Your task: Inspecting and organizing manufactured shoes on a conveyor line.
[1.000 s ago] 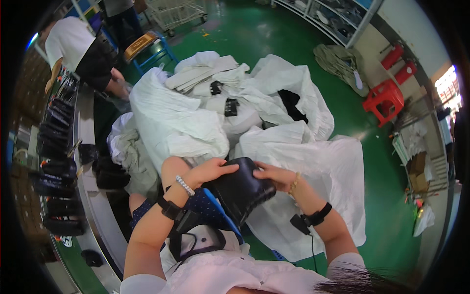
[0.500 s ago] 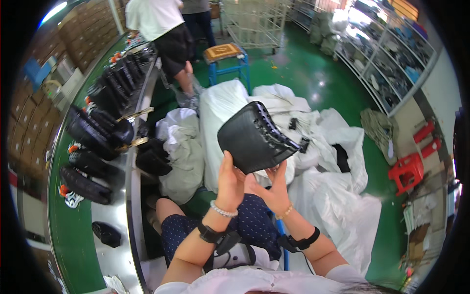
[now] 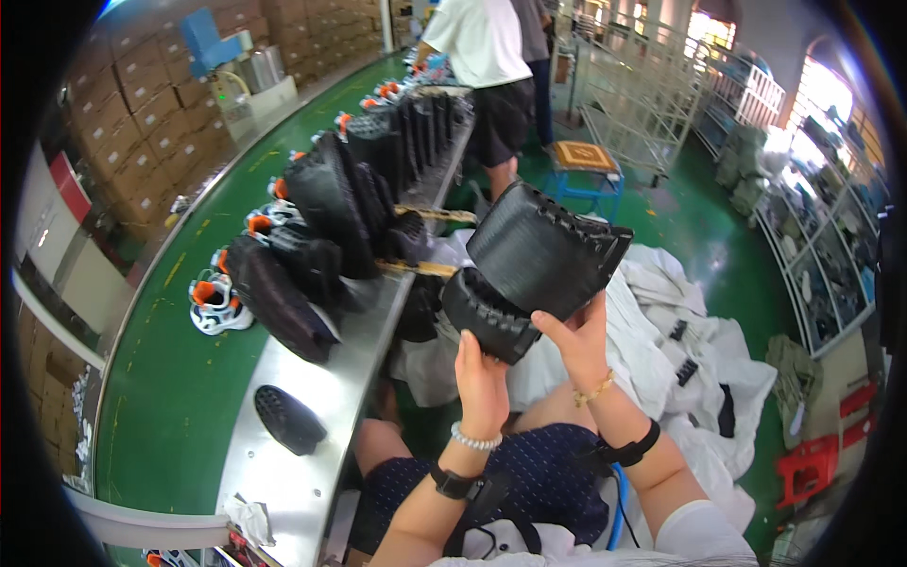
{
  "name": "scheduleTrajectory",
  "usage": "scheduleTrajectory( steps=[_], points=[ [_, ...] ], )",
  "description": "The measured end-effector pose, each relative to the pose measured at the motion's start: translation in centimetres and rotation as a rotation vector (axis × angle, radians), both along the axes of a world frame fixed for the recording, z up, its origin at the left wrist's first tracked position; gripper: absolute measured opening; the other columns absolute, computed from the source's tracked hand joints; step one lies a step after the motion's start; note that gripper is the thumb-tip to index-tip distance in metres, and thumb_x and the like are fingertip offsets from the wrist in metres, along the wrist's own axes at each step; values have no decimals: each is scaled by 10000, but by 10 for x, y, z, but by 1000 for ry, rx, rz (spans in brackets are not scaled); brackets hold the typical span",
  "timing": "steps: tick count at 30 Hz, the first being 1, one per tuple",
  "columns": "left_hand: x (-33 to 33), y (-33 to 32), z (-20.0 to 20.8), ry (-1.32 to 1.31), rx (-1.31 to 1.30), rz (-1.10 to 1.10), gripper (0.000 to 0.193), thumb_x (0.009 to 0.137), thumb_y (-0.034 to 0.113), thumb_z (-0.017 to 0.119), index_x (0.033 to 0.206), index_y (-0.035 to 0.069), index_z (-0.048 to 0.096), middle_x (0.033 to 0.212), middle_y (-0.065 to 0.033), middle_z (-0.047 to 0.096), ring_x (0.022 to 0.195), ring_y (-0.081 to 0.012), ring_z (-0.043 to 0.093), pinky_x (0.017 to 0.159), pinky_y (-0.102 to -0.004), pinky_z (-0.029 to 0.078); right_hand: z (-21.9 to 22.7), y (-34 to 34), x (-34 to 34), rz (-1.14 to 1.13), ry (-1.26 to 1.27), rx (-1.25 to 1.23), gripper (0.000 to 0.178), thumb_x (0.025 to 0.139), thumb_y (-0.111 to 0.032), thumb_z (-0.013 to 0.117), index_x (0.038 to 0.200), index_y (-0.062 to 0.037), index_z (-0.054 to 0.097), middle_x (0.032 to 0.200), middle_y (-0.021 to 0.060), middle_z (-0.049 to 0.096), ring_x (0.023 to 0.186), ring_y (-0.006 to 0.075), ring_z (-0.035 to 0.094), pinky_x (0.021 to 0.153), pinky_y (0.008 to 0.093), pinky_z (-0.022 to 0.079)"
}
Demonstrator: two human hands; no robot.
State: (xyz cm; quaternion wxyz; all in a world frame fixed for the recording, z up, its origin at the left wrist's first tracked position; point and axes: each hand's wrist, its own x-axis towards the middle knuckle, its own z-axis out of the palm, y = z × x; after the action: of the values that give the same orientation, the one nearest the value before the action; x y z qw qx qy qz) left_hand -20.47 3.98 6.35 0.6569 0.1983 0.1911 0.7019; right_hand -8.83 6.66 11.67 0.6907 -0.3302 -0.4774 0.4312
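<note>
Black curved pieces (image 3: 543, 250) ride up in both hands, above the dotted shorts (image 3: 548, 472)! Even support from below looks best here, without squeezing them out of shape. The left hand (image 3: 484, 383) pinches the smaller piece (image 3: 482, 312), fingers barely parted; the right hand (image 3: 581, 340) clasps the larger piece, thumb in front. Beyond, more black stacks (image 3: 326, 194) line the metal ledge (image 3: 345, 378).

You wear a pale beaded bracelet (image 3: 475, 438) on your left wrist, a gold-toned bracelet (image 3: 593, 388) on your right, black forearm straps (image 3: 455, 485), a white top (image 3: 697, 529) and what look like speckled navy shorts (image 3: 548, 470).
</note>
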Motion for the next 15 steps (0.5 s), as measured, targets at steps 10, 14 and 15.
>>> scheduleTrajectory(
  steps=[10, 14, 15],
  points=[
    [-106, -31, -62, 64, -224, 126, 444, 1000, 354, 428, 1294, 25, 467, 1266, -74, 553, 1122, -210, 551, 970, -362, 417, 52, 227, -127, -100, -376, 192, 1024, 685, -234, 833, 1388, 88, 162, 1263, 236, 486, 1124, 250, 549, 920, 361, 476],
    [-122, -39, -72, 167, -303, 140, 437, 1005, 325, 419, 1293, -1, 458, 1284, -97, 541, 1143, -223, 537, 975, -376, 417, 53, 282, -175, -65, -514, 30, 1089, 636, -425, 821, 1384, 85, 216, 1212, 307, 528, 1072, 342, 593, 920, 351, 468],
    [-122, -41, -72, 205, -436, 184, 226, 963, 269, 501, 1004, 47, 489, 944, -38, 470, 831, -171, 455, 733, -316, 349, 49, 292, -184, -52, -538, 104, 1087, 637, -429, 817, 1381, 89, 217, 1199, 316, 534, 1066, 363, 593, 931, 359, 460]
  ],
)
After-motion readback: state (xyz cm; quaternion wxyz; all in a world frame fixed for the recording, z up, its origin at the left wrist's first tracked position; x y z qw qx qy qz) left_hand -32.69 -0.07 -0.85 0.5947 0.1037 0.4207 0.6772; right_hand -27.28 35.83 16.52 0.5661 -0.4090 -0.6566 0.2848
